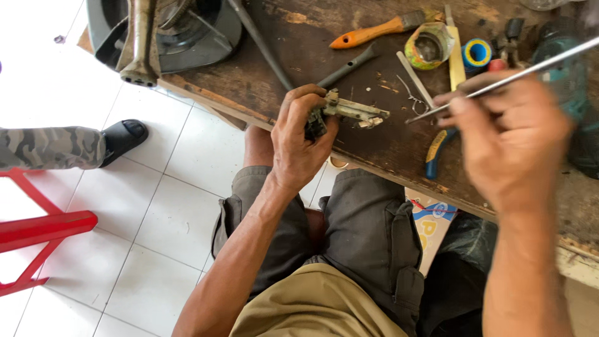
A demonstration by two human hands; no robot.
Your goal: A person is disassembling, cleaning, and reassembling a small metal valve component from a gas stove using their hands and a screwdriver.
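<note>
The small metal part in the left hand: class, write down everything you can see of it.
The small metal part is a narrow, pale, dull assembly, worn and grimy, with a darker blocky end hidden in the grip. The left hand clasps that dark end, and the pale end juts out to the right, roughly level, just above the brown wooden workbench near its front edge. Its tip looks stepped and uneven. A thin metal rod, held in the right hand, points toward that tip; whether they touch cannot be told.

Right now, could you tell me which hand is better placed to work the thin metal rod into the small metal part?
The right hand, probably: it already grips the thin metal rod, tip aimed toward the small metal part. The left hand is occupied steadying that part against the workbench.
</note>
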